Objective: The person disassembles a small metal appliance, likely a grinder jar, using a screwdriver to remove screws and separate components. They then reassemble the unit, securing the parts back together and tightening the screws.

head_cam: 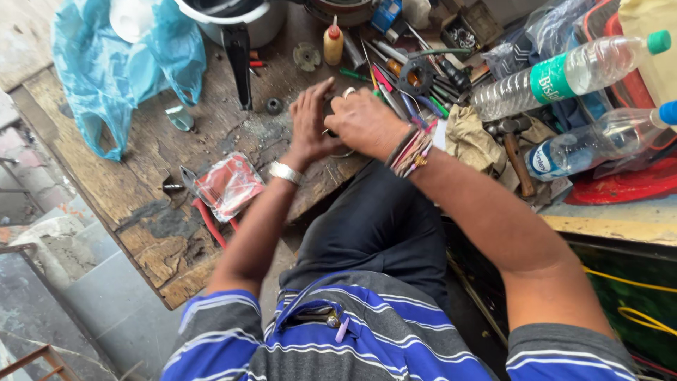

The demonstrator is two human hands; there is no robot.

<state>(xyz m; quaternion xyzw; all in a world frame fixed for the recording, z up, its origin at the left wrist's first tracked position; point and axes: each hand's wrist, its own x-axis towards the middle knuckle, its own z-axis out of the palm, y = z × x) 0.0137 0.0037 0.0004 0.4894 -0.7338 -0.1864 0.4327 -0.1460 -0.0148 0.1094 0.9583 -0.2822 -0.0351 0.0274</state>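
My left hand point(310, 123) and my right hand point(363, 121) meet over a small dark round part point(328, 109) near the front edge of a worn wooden workbench point(141, 197). Both hands close around it and hide most of it; a metal ring shows just below them. The left wrist wears a metal watch point(285, 171). Thread bands and a ring mark the right hand. Several screwdrivers and pens point(405, 95) lie just beyond the right hand.
A red plastic packet on pliers point(227, 187) lies left of my arm. A blue plastic bag point(113, 70), a pot point(236, 17) and a small yellow bottle point(333, 44) stand behind. Two water bottles point(564, 77), a hammer point(518, 159) and cloth crowd the right.
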